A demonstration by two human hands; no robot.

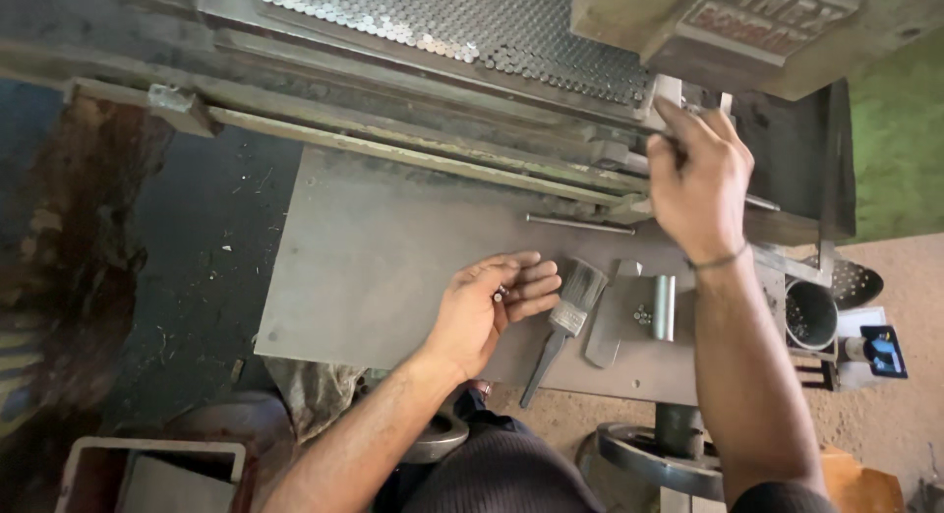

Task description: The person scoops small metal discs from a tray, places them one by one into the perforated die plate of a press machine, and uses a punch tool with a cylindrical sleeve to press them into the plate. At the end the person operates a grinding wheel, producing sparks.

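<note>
While curled, left hand [487, 306] round small metal pieces [501, 295]

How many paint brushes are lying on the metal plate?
1. The paint brush lies on the metal plate, just right of the left hand. Others may be hidden.

Two bare hands show: left hand [489, 309] and right hand [698, 179]. One flat grey-bristled paintbrush [568, 321] lies on one grey steel desk [374, 267], with one thin steel rod [579, 224], one short grey metal cylinder [665, 307] and one round dark metal cup [810, 314].
</note>
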